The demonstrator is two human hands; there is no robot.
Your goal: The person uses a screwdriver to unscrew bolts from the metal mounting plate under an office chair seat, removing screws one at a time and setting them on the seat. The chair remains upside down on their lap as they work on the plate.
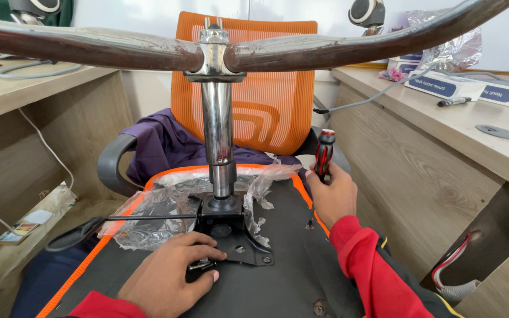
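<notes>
While the upturned chair seat lies black side up across the foreground, the person's left hand presses flat near its middle, fingers curled down around a small dark part at the near edge of the black mounting plate; I cannot tell exactly what that part is. Just beyond those fingers the plate is screwed to the seat, and the chrome gas column rises straight up from it to the hub of the chair base, whose 2 worn metal arms spread left and right overhead. To the left of the fingers, a thin black lever runs out to a flat paddle handle.

Over to the right, the right hand, in a red sleeve, has its fingers closed tightly around a screwdriver with a red and black handle. It stands upright, the handle top above the fist and the shaft running down to the seat's orange-trimmed edge, beside a screw hole.

Crumpled clear plastic wrap lies around the plate, beyond both hands. Behind it stands an orange mesh office chair with purple cloth on its seat. Further right, the wooden counter carries a marker pen and flat boxes.
</notes>
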